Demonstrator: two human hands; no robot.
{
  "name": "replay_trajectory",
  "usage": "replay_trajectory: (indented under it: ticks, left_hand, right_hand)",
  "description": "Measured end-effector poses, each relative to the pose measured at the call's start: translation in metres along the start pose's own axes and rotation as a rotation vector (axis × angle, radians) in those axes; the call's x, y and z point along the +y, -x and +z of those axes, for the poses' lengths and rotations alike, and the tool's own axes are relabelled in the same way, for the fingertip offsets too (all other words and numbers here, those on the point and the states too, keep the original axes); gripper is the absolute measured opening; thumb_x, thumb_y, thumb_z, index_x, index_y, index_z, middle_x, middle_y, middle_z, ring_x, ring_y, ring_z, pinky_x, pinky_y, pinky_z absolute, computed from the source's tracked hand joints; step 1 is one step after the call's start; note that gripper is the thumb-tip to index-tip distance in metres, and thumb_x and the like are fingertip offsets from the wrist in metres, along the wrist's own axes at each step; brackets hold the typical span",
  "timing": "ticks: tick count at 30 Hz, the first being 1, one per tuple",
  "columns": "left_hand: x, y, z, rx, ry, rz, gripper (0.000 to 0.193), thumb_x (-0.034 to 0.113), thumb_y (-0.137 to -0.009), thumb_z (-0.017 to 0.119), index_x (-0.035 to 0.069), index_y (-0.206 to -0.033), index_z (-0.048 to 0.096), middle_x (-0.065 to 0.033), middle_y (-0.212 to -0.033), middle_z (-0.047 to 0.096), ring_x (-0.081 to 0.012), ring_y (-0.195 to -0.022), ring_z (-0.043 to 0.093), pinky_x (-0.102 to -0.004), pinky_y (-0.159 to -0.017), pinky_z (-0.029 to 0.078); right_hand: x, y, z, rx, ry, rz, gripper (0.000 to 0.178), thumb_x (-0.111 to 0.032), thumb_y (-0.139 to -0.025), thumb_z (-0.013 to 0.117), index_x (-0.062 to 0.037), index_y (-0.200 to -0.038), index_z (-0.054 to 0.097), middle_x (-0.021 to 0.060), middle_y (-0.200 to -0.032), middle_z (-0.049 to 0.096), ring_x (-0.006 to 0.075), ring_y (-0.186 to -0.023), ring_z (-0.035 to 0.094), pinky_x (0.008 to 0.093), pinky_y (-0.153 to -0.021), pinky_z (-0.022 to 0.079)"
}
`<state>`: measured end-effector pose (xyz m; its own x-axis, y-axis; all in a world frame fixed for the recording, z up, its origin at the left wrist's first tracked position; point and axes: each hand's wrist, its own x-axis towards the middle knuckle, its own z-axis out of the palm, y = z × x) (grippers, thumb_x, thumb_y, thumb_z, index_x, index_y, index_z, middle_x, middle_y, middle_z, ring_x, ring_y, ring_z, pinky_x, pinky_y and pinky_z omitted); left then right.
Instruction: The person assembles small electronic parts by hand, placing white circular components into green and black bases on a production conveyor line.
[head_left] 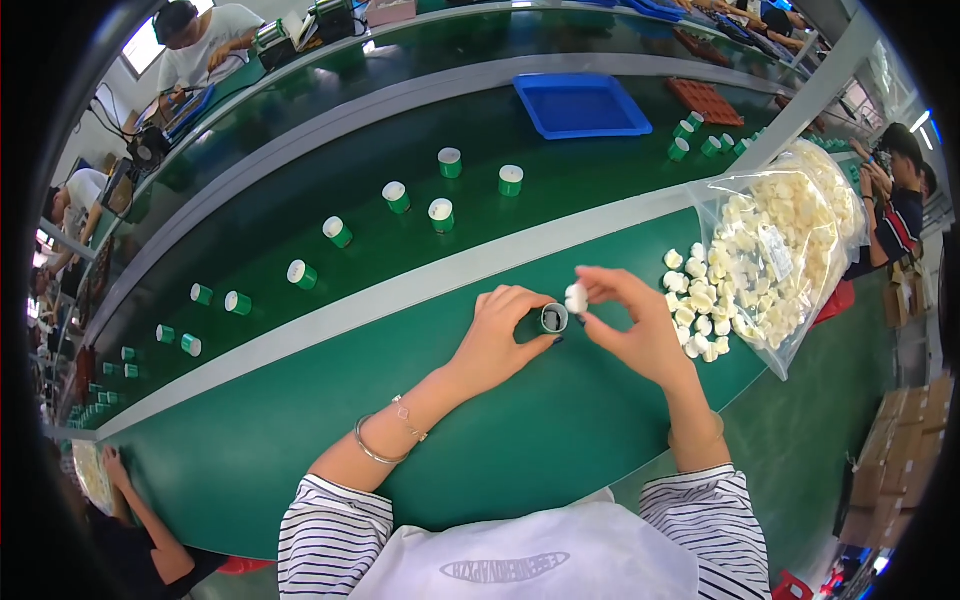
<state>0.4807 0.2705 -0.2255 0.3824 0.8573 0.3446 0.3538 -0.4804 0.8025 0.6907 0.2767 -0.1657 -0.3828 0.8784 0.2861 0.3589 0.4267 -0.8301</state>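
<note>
I'm in a factory workroom with long green benches, where co-workers (212,45) sit at neighbouring stations. In front of me, a person in striped sleeves works at a curved green table (560,420) beside a darker green strip bordered by a pale rail (560,240). The left hand (497,335) has its thumb and fingers curled around a small open cylinder (554,318), mouth upward, something dark inside. The right hand (635,330) pinches a white plastic cap (576,298) between thumb and forefinger, just beside the cylinder's mouth. Beyond the rail stand green cylinders (511,181) with white tops, a scattered line trailing left. Those look capped; the held one appears not yet so. Many pieces seem left: loose cream caps (700,295) spill beside a bulging clear plastic bag (800,220) to the right. A blue tray (590,132) lies farther back.
</note>
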Motion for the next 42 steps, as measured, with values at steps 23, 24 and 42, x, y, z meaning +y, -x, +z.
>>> replay_trajectory:
  ticks: [23, 24, 42]
  left_hand:
    - [-0.004, -0.001, 0.009, 0.046, -0.014, -0.031, 0.068, 0.006, -0.076, 0.076, 0.006, -0.134, 0.041, -0.0061, -0.107, 0.063, -0.0240, -0.105, 0.056, -0.0387, -0.097, 0.035]
    - [-0.004, 0.000, 0.008, 0.050, -0.016, -0.035, 0.068, 0.006, -0.076, 0.076, 0.006, -0.134, 0.041, -0.0061, -0.107, 0.063, -0.0240, -0.105, 0.056, -0.0387, -0.097, 0.035]
    - [-0.001, -0.004, 0.012, 0.043, -0.017, -0.049, 0.074, 0.007, -0.076, 0.077, 0.006, -0.138, 0.036, -0.0073, -0.108, 0.061, -0.0250, -0.106, 0.056, -0.0392, -0.097, 0.036]
  right_hand:
    - [-0.005, -0.008, 0.002, -0.213, 0.394, -0.248, 0.037, -0.002, -0.076, 0.073, -0.0070, -0.112, 0.064, 0.0072, -0.110, 0.063, 0.0270, -0.098, 0.058, 0.0379, -0.082, 0.051]
    - [-0.004, -0.008, 0.000, -0.217, 0.391, -0.251, 0.037, -0.002, -0.076, 0.073, -0.0070, -0.112, 0.064, 0.0072, -0.110, 0.063, 0.0270, -0.098, 0.058, 0.0379, -0.082, 0.051]
    - [0.002, -0.028, -0.008, -0.562, 0.782, -0.345, 0.016, -0.012, -0.081, 0.069, -0.0091, -0.096, 0.066, 0.0003, -0.090, 0.063, 0.0211, -0.088, 0.057, 0.0353, -0.079, 0.043]
